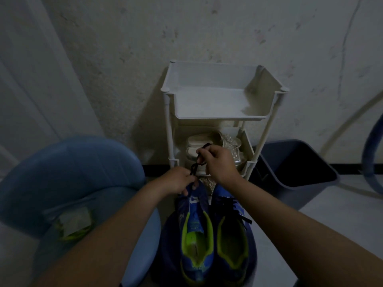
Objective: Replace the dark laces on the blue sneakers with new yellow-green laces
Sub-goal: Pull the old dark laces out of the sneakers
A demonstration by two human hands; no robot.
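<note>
Unlacing Under Way: Dark Lace Nearly Clear of First Sneaker

**Step in hand.** Removal of the old lacing is judged to be in progress, and no new lace has been fitted yet. The dark lace (196, 164) is pinched between the curled fingers of the right hand (219, 162) and drawn up and away from the toe end of the left sneaker (195, 235). The toe of that shoe is gripped by the left hand (178, 180) and held down against the pull. Its throat lies open and its eyelets appear largely emptied. The right sneaker (232, 235), just beside it, is laced in dark cord, loosened and splayed.

**Next move.** A steady pull is called for to free the last eyelets, with the toe kept braced. The second shoe must then be stripped before the packet of yellow-green laces (74, 224), lying on the blue seat (72, 172) to the left, is opened.

**Materials and shapes.** The lace is seen as thin, limp cord, kinked where it was threaded. The uppers are blue with bright yellow-green lining around long oval openings. The seat is rounded and smooth. A white tiered rack (217, 100) of plain moulded trays stands beyond, with pale shoes (207, 146) on a lower shelf and a dark rectangular bin (294, 162) to its right
</note>
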